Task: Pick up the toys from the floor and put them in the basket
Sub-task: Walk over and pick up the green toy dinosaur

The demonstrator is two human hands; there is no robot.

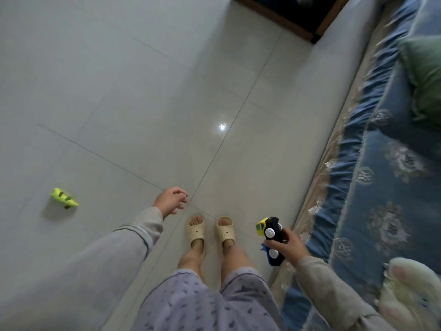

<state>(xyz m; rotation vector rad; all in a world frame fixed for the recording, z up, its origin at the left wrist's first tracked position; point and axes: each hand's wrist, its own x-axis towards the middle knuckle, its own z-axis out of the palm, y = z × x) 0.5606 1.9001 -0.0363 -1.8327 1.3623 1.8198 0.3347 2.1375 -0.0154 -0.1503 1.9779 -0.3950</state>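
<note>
Gripping toy truck — right hand, left hand empty, loosely open, green toy on floor

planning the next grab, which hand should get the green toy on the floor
Left, most likely. The left hand is empty with loosely curled fingers, and the green toy lies on the tiles on its side. The right hand is already holding the toy truck, near the sofa.

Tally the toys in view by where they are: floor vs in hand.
On floor: 1, the green toy car
In hand: 1, the yellow and black toy truck in the right hand
Left hand: 0
Total: 2
</note>
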